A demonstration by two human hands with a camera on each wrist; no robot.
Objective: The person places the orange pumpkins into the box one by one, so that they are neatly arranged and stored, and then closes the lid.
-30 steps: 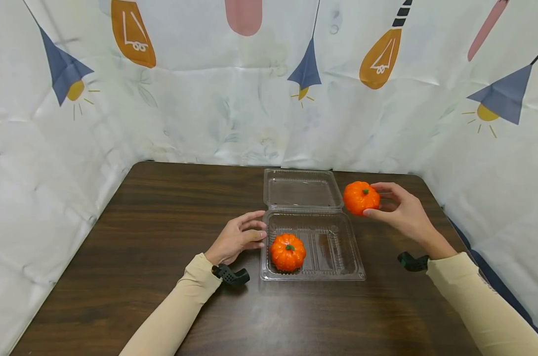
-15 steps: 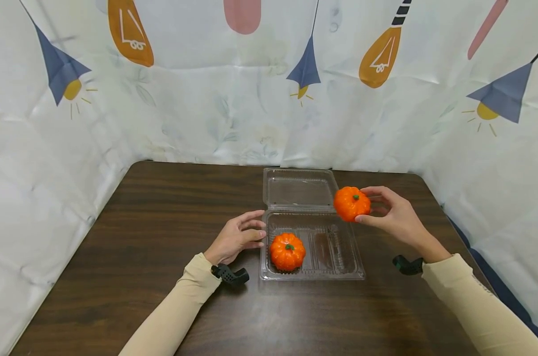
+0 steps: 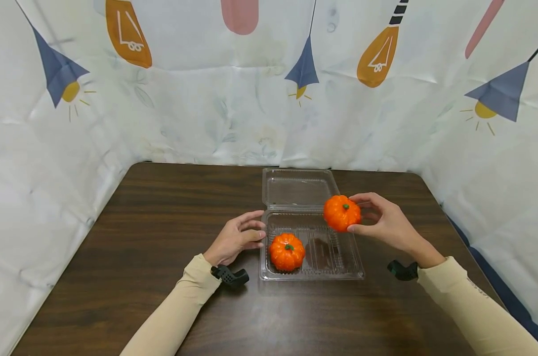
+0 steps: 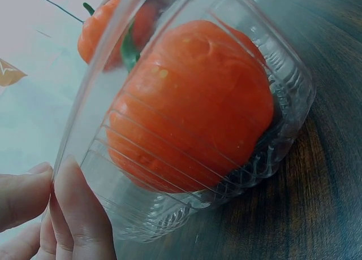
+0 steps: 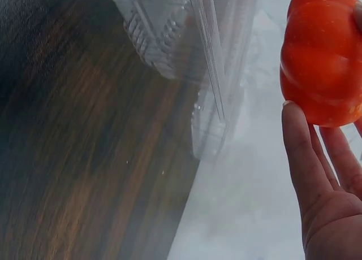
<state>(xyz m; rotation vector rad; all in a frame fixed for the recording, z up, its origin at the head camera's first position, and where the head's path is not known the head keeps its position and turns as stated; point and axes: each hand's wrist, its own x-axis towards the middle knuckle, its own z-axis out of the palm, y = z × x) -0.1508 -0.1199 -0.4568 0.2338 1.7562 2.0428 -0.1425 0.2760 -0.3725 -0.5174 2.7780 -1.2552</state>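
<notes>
A clear plastic clamshell container (image 3: 313, 275) lies with its lid folded back on the dark table. One small orange pumpkin (image 3: 287, 252) with a green stem sits in the left part of its base. My left hand (image 3: 238, 237) is at the container's left side; in the left wrist view its thumb and fingers (image 4: 85, 215) pinch the rim. Over the right rear of the base, my right hand (image 3: 391, 222) holds a second orange pumpkin (image 3: 342, 213) between thumb and fingers, raised above the container. The right wrist view shows that pumpkin (image 5: 322, 56) only partly.
The lid (image 3: 301, 190) lies flat behind the base. The brown wood-grain table (image 3: 162, 217) ends at white printed curtains (image 3: 233, 123) at the back and sides. Each wrist wears a black camera band (image 3: 229, 276).
My right hand has carried its pumpkin leftward and a little nearer, from beside the container to over its right rear part. The left hand and the first pumpkin stay put.
</notes>
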